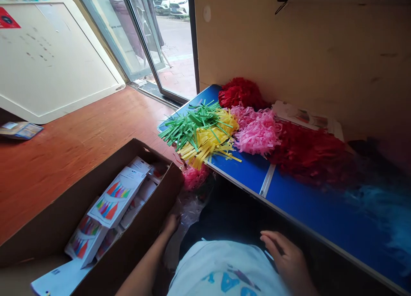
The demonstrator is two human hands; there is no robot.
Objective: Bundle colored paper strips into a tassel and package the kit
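My left hand is low between the cardboard box and my legs, its fingers closed at the edge of a clear plastic bag. The fingertips are partly hidden. Above my lap, my right hand is half curled, a gap showing between thumb and forefinger and nothing visible in it. Inside the box lie several white packets printed with colourful pennants. On the blue folding table are green, yellow, pink and dark red bundles of paper strips.
Another red bundle lies near the wall, and a blurred light-blue one is at the right. A pink bundle shows below the table edge. A whiteboard leans at left, beside a glass door.
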